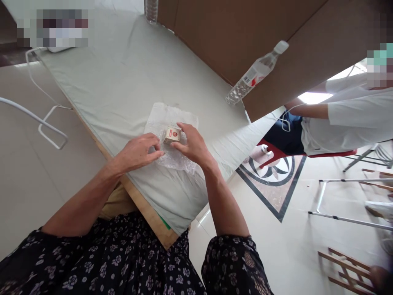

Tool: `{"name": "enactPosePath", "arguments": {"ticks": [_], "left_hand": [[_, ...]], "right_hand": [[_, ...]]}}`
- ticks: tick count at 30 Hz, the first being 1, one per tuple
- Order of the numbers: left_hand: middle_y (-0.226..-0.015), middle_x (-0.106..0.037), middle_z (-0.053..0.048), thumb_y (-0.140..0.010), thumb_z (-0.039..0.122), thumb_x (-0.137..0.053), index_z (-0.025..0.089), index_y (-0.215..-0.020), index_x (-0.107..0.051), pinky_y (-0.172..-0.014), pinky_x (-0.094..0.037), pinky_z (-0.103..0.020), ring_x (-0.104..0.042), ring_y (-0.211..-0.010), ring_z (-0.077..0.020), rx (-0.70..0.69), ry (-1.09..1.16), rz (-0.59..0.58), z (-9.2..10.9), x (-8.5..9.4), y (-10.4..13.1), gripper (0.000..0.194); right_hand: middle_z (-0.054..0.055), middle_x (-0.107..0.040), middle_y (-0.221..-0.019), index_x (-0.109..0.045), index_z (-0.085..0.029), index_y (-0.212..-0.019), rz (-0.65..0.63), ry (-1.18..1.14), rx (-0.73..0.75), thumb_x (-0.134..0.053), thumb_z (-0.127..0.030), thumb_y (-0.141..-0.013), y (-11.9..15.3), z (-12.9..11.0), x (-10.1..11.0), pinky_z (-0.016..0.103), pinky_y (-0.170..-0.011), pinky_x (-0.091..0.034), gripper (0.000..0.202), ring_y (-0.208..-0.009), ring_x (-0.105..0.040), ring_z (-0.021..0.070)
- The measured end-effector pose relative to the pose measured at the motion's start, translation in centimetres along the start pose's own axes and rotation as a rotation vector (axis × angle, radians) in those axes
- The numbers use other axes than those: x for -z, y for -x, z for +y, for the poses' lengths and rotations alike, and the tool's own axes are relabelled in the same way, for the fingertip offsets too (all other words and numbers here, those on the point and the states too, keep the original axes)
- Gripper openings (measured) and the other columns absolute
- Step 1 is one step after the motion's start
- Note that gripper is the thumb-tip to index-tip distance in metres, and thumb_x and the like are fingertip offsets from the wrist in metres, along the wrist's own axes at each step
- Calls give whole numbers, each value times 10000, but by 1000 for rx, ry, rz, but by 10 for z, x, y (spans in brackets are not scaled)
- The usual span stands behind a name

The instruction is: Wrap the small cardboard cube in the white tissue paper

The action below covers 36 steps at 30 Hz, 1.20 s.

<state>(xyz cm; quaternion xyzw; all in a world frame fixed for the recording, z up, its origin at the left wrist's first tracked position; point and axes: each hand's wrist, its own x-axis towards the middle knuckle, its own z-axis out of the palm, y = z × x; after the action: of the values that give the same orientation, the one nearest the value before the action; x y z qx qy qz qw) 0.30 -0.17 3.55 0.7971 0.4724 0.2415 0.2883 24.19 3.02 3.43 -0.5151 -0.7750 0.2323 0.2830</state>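
A small cardboard box [172, 134], pale with red print on top, sits on a sheet of bubble wrap [156, 116] spread over the cloth-covered table. My right hand [193, 143] is at the box's right side, thumb at the near edge and index finger at the far edge, closed lightly on it. To the left of the box, my left hand [139, 151] hovers over the wrap's edge. Its fingers are curved and its thumb is apart from them, with nothing between. The undersides of both hands are hidden.
A clear plastic bottle [258, 73] stands by a large brown cardboard panel [215, 37] beyond the wrap. Another bottle [151, 11] is at the top edge. A person in a white shirt [359, 119] sits at the right. The wooden table edge [147, 213] runs close to my body.
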Motion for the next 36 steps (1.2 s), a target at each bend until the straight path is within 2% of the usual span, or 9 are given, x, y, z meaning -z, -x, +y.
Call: {"name": "enactPosePath", "arguments": {"ticks": [3,6,11,14,19,24,26,31,36], "left_hand": [[-1101,-741,-80,-848,383,-634,232,-788,-646,-915,-530,-403,-672,-1063,-278,-16,-51,-3,-4,-9,-4,162],[-1091,-734,-84,-837,371,-649,234,-825,-640,-949,-532,-432,-664,-1088,-294,-29,-54,-19,-6,-10,-3,137],[-1197,-712,-116,-797,469,-732,228,-1017,-664,-1017,-522,-493,-643,-1174,-344,-90,-94,-36,-5,-5,8,333],[-1343,-661,-149,-766,384,-765,223,-1132,-668,-1093,-478,-546,-582,-1294,-382,-170,-182,-27,-4,-7,18,412],[-1402,-654,-137,-850,170,-582,216,-942,-692,-1102,-473,-537,-583,-1338,-349,-191,-220,54,2,-18,18,151],[-1218,-754,-93,-849,218,-592,233,-821,-668,-1047,-502,-507,-682,-1176,-308,-82,-112,235,13,-17,-6,82],[-1162,-772,-86,-833,236,-595,231,-826,-664,-989,-524,-477,-699,-1113,-293,-45,-75,238,14,-14,-16,70],[-1213,-767,-106,-821,350,-612,217,-835,-682,-731,-528,-340,-705,-1013,-256,35,77,189,12,-10,-30,151],[-1254,-767,-108,-835,453,-637,207,-813,-693,-735,-511,-313,-702,-1099,-263,101,217,195,13,-12,-36,254]], "right_hand": [[111,-711,-1333,-651,-227,-1327,-8,56,12,-716,-258,-863,0,5,-18,456,-1069,-515,470,-1216,-650,277],[119,-725,-1302,-661,-210,-1293,7,65,32,-712,-271,-882,11,3,-21,443,-1056,-515,419,-1196,-664,271],[113,-736,-1281,-674,-227,-1251,5,93,44,-725,-274,-878,16,1,-18,460,-1039,-503,379,-1194,-662,289],[107,-743,-1264,-675,-226,-1242,-4,99,55,-729,-275,-880,12,2,-20,462,-1032,-503,370,-1181,-667,290],[126,-698,-1364,-652,-235,-1305,10,114,53,-731,-342,-907,16,-2,-13,496,-1085,-485,420,-1275,-634,308],[114,-622,-1492,-598,-280,-1391,27,45,93,-725,-559,-910,44,-14,13,518,-1176,-435,570,-1417,-552,306],[126,-657,-1443,-628,-265,-1331,26,66,65,-763,-552,-879,49,-16,16,526,-1154,-449,553,-1375,-585,319],[105,-738,-1278,-665,-242,-899,95,-31,2,-688,-347,-926,30,-10,1,477,-1075,-499,111,-1225,-672,275],[78,-757,-1211,-619,-237,-786,118,-278,-68,-684,-407,-893,10,-2,-8,401,-979,-533,211,-1152,-693,236]]}}
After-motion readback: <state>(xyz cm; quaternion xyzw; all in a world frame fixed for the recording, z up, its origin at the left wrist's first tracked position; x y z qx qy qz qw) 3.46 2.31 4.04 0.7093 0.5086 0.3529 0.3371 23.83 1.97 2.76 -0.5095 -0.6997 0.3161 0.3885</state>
